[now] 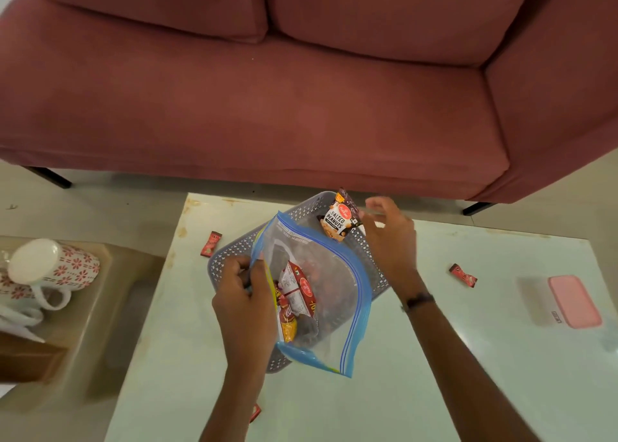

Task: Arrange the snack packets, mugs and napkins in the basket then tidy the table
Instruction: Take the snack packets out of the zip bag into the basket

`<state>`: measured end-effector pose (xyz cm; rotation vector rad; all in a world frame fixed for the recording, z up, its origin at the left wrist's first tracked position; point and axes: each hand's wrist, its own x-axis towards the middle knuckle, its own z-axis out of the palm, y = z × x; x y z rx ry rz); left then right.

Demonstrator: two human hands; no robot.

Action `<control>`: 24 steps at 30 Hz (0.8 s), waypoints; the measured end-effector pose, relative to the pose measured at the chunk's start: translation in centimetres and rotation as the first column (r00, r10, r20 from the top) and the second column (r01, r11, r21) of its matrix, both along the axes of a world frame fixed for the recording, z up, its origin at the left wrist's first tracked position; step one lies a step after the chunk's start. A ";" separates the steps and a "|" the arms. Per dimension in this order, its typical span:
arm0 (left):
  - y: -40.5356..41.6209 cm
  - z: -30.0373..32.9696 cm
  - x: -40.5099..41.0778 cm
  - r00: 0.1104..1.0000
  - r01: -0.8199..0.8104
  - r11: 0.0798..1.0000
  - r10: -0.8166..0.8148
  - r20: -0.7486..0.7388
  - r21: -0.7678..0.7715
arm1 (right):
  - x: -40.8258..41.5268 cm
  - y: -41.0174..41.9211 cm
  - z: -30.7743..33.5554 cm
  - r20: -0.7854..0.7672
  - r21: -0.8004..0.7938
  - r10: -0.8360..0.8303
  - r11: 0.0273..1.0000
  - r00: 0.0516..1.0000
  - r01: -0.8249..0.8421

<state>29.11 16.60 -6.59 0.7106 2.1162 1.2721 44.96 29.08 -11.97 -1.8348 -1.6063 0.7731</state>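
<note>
Three small red sachets [211, 243] lie loose on our table [468, 358] around the grey basket [234, 251]. Our left hand [241, 296] pinches one clear zip bag [321, 294] of packets over it; our right hand [389, 237] pinches one salted-peanuts packet [338, 221]. Two floral mugs [55, 267] sit aside, left.

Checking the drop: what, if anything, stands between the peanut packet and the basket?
Nothing visible. The right hand holds the salted peanuts packet over the basket's far end; the zip bag in the left hand covers only the near part.
</note>
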 end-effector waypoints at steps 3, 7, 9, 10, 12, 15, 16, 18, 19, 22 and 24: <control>-0.4 0.3 -0.1 1.000 0.009 1.000 -0.009 -0.003 0.012 | -1.0 -5.9 6.7 -0.148 0.108 0.104 0.990 0.983 -0.089; -0.6 0.8 -0.6 0.998 0.054 0.998 -0.054 -0.038 -0.018 | -3.7 -9.7 8.9 -0.065 -0.017 0.407 0.912 0.911 -0.409; -1.1 0.6 -0.8 0.996 0.077 0.997 -0.078 -0.038 -0.015 | -5.2 -9.4 7.4 0.152 -0.204 0.560 0.824 0.815 -0.528; -1.4 0.5 -0.9 0.995 0.089 0.996 -0.089 -0.034 -0.007 | -5.9 -9.1 6.6 0.248 -0.305 0.620 0.779 0.744 -0.548; -2.0 0.3 -1.0 0.995 0.097 0.995 -0.097 -0.025 0.009 | -7.5 -8.3 5.2 0.356 -0.452 0.704 0.705 0.614 -0.546; -2.8 0.0 -0.8 0.997 0.073 0.997 -0.072 -0.012 0.035 | -9.5 -7.5 3.0 0.423 -0.517 0.729 0.682 0.538 -0.517; -3.0 -0.1 -0.7 0.998 0.063 0.997 -0.062 -0.014 0.043 | -9.9 -7.2 2.0 0.442 -0.514 0.717 0.695 0.540 -0.502; -3.4 -0.3 -0.7 0.999 0.049 0.997 -0.048 -0.015 0.060 | -10.5 -7.0 0.3 0.465 -0.509 0.690 0.721 0.555 -0.469; -3.6 -0.5 -0.8 0.999 0.047 0.997 -0.046 -0.013 0.065 | -10.6 -7.1 -0.4 0.469 -0.511 0.679 0.730 0.565 -0.453; -4.0 -0.7 -0.9 0.998 0.053 0.997 -0.052 -0.018 0.061 | -10.8 -7.7 -2.1 0.480 -0.522 0.654 0.748 0.585 -0.409; -4.2 -0.9 -1.1 0.999 0.049 0.997 -0.048 -0.027 0.058 | -10.9 -8.3 -2.7 0.490 -0.507 0.638 0.763 0.594 -0.401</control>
